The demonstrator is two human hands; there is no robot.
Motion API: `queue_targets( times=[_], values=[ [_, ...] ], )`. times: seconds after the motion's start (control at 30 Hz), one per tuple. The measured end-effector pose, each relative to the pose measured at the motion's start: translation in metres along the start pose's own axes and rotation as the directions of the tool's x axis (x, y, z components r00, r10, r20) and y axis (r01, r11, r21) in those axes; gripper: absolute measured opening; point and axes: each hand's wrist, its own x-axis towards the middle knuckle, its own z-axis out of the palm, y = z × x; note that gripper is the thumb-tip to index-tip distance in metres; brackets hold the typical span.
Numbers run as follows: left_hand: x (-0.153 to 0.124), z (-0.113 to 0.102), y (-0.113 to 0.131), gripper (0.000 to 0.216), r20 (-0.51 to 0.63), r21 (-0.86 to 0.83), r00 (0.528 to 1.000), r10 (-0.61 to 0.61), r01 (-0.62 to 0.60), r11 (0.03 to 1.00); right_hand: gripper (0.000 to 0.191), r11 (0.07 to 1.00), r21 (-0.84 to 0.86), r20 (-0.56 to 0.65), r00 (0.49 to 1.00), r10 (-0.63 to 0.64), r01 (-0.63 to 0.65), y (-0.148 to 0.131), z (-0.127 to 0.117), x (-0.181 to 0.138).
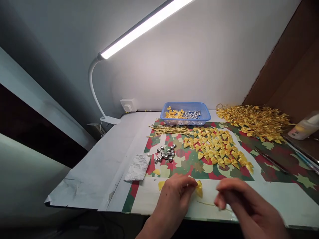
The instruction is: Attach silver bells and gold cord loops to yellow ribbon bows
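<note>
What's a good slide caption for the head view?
Left hand pinches a yellow bow beside the blurred right hand; more bows, silver pieces and a lit lamp beyond.

Sm. yel. bow pinched at its edge by L fingers, thin yel. strand nr it.

Above the surface, we see a lit lamp bending up from its clamp at the left edge, with a white fitting low against the pale wall. At right, we find a bottle before a brown panel, a dark slender stick lying nearby.
</note>
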Motion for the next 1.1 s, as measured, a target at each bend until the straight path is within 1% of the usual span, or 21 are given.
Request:
queue_targets(
  times=[0.07, 0.1, 0.17, 0.33, 0.47, 0.57, 0.63, 0.7, 0.77, 0.8, 0.97, 1.1],
  values=[
    [0.000, 0.001, -0.002, 0.025, -0.003, 0.079, 1.000, 0.028, -0.028, 0.996, 0.021, 0.994, 0.073, 0.155, 0.986, 0.066, -0.078, 0.005, 0.021, 0.010],
    [0.000, 0.001, -0.003, 0.026, -0.006, 0.113, 0.999, 0.037, -0.036, 0.993, 0.023, 0.990, 0.089, 0.199, 0.976, 0.094, -0.113, 0.008, 0.030, 0.014],
    [-0.001, 0.002, -0.005, 0.027, -0.017, 0.168, 0.999, 0.044, -0.041, 0.985, 0.026, 0.981, 0.085, 0.221, 0.964, 0.150, -0.172, 0.014, 0.041, 0.018],
    [-0.003, 0.007, -0.007, 0.029, -0.030, 0.248, 0.998, 0.063, -0.054, 0.967, 0.029, 0.982, 0.035, 0.212, 0.962, 0.173, -0.184, 0.025, 0.049, 0.012],
    [-0.003, 0.005, -0.006, 0.029, -0.020, 0.260, 0.995, 0.099, -0.091, 0.961, 0.026, 0.991, 0.007, 0.172, 0.976, 0.131, -0.134, 0.021, 0.050, 0.005],
    [0.003, -0.008, -0.008, 0.022, -0.048, 0.254, 0.992, 0.118, -0.102, 0.962, 0.023, 0.981, 0.069, 0.095, 0.980, 0.175, -0.182, 0.017, 0.047, 0.003],
    [0.013, -0.022, -0.012, 0.024, -0.126, 0.279, 0.987, 0.101, -0.063, 0.958, 0.019, 0.971, 0.126, 0.015, 0.979, 0.204, -0.204, 0.017, 0.040, 0.005],
    [0.025, -0.034, -0.017, 0.025, -0.208, 0.321, 0.976, 0.069, 0.002, 0.947, 0.015, 0.975, 0.159, -0.025, 0.987, 0.160, -0.154, 0.019, 0.031, 0.008],
    [0.035, -0.041, -0.021, 0.023, -0.244, 0.357, 0.969, 0.041, 0.050, 0.933, 0.013, 0.978, 0.188, -0.018, 0.996, 0.091, -0.086, 0.022, 0.024, 0.012],
    [0.038, -0.043, -0.022, 0.021, -0.249, 0.373, 0.968, 0.032, 0.065, 0.926, 0.012, 0.978, 0.197, -0.011, 0.997, 0.075, -0.071, 0.024, 0.022, 0.014],
    [0.042, -0.038, -0.021, 0.021, -0.241, 0.406, 0.970, 0.019, 0.083, 0.910, 0.012, 0.979, 0.188, 0.017, 0.996, 0.084, -0.085, 0.028, 0.022, 0.013],
    [0.039, -0.037, -0.022, 0.018, -0.245, 0.361, 0.969, 0.023, 0.070, 0.930, 0.012, 0.982, 0.181, 0.013, 0.998, 0.059, -0.060, 0.028, 0.021, 0.011]
  ],
)
